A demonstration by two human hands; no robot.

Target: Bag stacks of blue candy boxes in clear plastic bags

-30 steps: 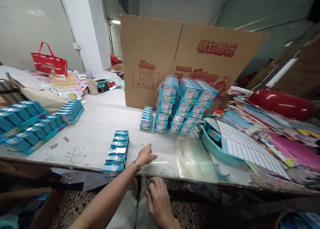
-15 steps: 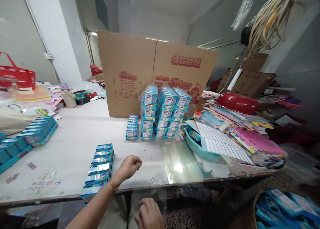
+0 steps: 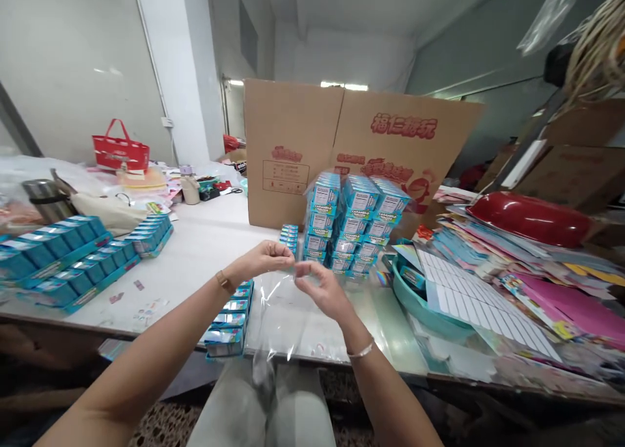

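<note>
A clear plastic bag (image 3: 279, 313) hangs down over the table edge towards my lap. My left hand (image 3: 266, 258) pinches its top edge, fingers closed. Right beside it, my right hand (image 3: 323, 289) is also closed in a pinch at the bag's top edge. Below my left hand stands a row of small blue boxes (image 3: 228, 326), partly covered by my wrist and the bag. Behind the hands rise wrapped stacks of blue candy boxes (image 3: 359, 229), with a shorter row (image 3: 289, 235) beside them, partly hidden by my fingers.
A large cardboard box (image 3: 293, 128) stands behind the stacks. More trays of blue boxes (image 3: 78, 278) line the left side. To the right are a teal basin (image 3: 430, 313), piled papers (image 3: 488, 291) and a red basin (image 3: 530, 219). The white table (image 3: 205, 239) ends just before my lap.
Both hands have risen and come together over the table, the right one from near my lap. The clear bag now hangs stretched below them. My view has turned left.
</note>
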